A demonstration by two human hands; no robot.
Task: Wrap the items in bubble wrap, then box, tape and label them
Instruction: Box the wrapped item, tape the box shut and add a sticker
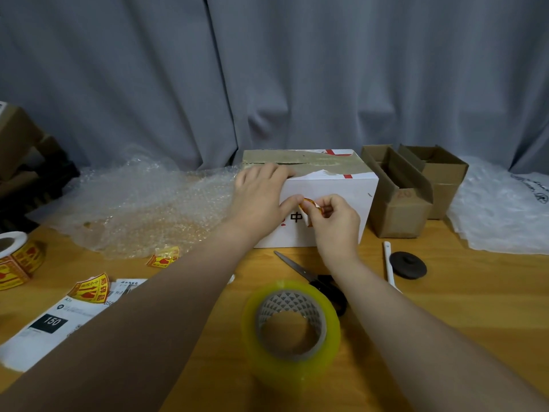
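My right hand [334, 224] is pinching a light, floppy sticker [308, 203] by its edge against the white box [341, 187] front. My left hand [261, 197] is lying flat on the box, bracing it.

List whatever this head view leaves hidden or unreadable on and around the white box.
White box contents: head view, shut taped flaps hide them.
Sticker: head view, the right hand pinches and covers most; print unreadable.
Scissors handles: head view, right forearm and tape roll partly hide them.
Sticker roll: head view, cut off by left edge.
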